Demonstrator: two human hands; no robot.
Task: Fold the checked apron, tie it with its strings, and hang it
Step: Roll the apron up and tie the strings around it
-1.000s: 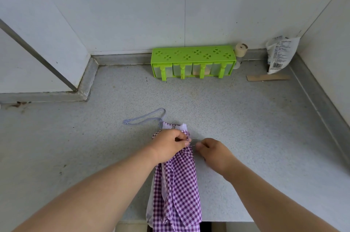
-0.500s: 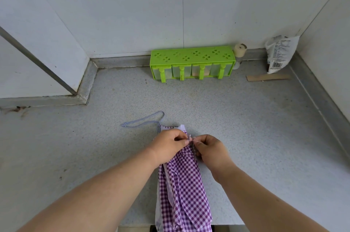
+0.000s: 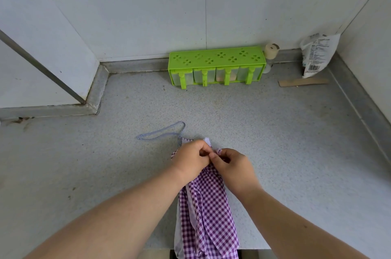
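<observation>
While the checked apron [image 3: 208, 205] lies folded into a narrow strip on the counter [image 3: 285, 142], well in front of the green spice rack [image 3: 216, 66], tying appears underway. Left hand [image 3: 191, 160] and right hand [image 3: 233, 167] meet, fingers pinched closed at its top end, presumably on strings too small to see; the neck loop [image 3: 160, 132] lies free, and hanging remains.

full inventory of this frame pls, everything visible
checked apron: 1, purple and white, folded into a strip, front centre of counter, end hanging over the edge
apron loop: 1, pale blue, lying left of the apron top
spice rack: 1, green, against back wall
small jar: 1, cream, right of rack
plastic bag: 1, white, back right corner
cardboard strip: 1, brown, before the bag
counter: 1, grey speckled
left hand: pinching apron top
right hand: pinching beside it
</observation>
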